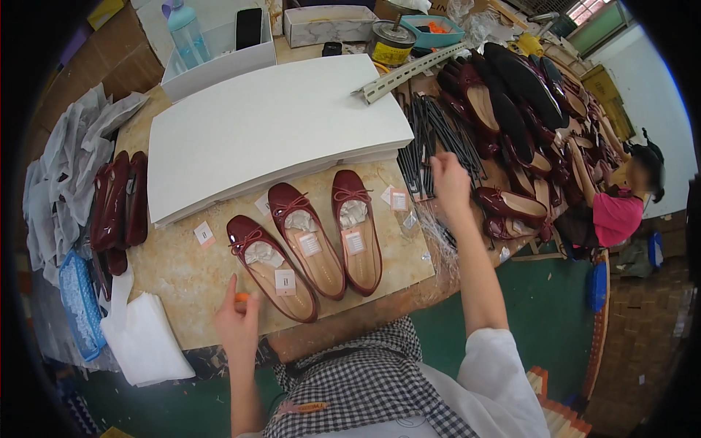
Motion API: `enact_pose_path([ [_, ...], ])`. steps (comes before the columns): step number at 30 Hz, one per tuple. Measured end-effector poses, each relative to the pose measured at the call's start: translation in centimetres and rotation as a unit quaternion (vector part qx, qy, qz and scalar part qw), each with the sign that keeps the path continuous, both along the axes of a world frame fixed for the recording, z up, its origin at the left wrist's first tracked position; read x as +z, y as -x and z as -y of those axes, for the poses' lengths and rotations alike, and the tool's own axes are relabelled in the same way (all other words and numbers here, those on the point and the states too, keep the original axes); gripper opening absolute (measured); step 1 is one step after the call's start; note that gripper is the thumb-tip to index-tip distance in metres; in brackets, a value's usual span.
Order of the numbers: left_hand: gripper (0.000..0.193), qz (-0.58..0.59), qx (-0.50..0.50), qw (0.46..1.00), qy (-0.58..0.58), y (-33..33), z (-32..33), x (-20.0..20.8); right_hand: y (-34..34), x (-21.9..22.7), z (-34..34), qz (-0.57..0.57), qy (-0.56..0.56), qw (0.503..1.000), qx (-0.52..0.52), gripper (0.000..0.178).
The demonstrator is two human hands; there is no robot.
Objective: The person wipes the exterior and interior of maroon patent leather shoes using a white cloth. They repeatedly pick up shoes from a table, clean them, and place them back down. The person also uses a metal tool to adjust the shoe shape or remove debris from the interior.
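Observation:
Three dark red patent ballet flats with bows lie side by side on the worktable: a left one (pixel 292 298), a middle one (pixel 319 268) and a right one (pixel 361 259). White paper fills their toes, and labels rest inside them. My left hand (pixel 235 321) is beside the left shoe, index finger and thumb apart, an orange band on one finger; it holds nothing visible. My right hand (pixel 450 181) reaches over a heap of thin black sticks (pixel 423 139), its fingers drawn together at their near side. What lies between those fingertips is hidden.
A stack of white sheets (pixel 277 131) covers the table's back, a metal rail (pixel 412 73) on its corner. Dark red shoes (pixel 511 109) pile up at right, near a person in pink (pixel 617 215). Further shoes (pixel 120 204) and white sheets (pixel 146 339) lie left.

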State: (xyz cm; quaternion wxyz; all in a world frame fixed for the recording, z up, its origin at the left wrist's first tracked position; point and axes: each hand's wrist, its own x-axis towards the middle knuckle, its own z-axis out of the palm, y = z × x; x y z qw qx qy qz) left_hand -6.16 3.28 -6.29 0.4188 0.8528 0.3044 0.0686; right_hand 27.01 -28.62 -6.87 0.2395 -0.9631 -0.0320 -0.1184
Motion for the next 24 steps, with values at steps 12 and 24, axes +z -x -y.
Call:
enact_pose_path([
  [12, 0.071, 0.173, 0.084, 0.701, 0.687, -0.8, 2.2, -2.6, -0.1, -1.7, 4.9, 0.019, 0.096, 0.995, 0.018, 0.029],
  [24, 0.065, 0.272, 0.096, 0.859, 0.423, -4.2, 1.6, -2.0, 19.6, 9.8, -13.7, -0.377, -0.313, 0.798, 0.35, 0.033],
])
